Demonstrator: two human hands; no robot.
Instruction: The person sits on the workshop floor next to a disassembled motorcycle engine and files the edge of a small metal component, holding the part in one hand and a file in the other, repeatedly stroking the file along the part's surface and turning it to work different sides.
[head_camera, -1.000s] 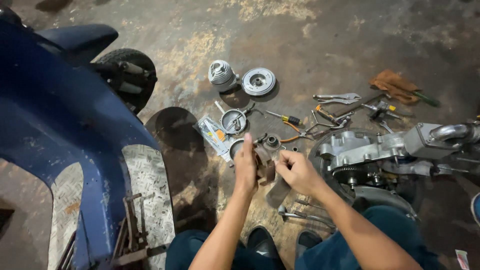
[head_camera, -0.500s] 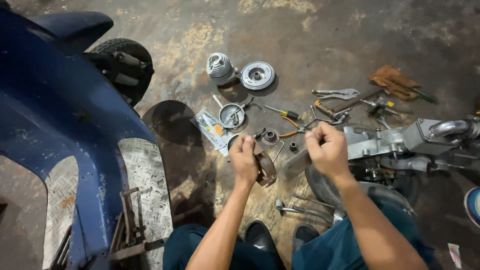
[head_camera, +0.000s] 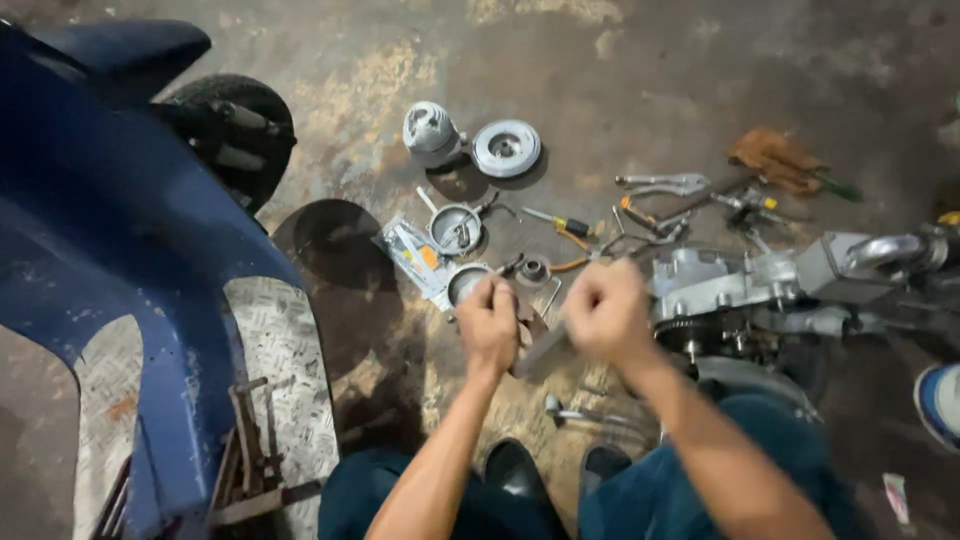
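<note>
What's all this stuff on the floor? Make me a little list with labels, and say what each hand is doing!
Place: stained concrete floor
Left hand: fisted around a small dark metal part, mostly hidden
Right hand: fisted on a grey tool handle
Beside right hand: grey metal engine block
Further off: round silver pulley disc, small metal bowls, scattered hand tools
Far left: blue scooter body

The picture is dim, with brownish light falling from above onto the far floor (head_camera: 640, 60). Dark shadows sit near the blue scooter (head_camera: 110, 270) on the left. Both hands look smeared, the right hand (head_camera: 605, 315) most. The metal parts (head_camera: 505, 148) shine a little. Right-side corners are darkest.
</note>
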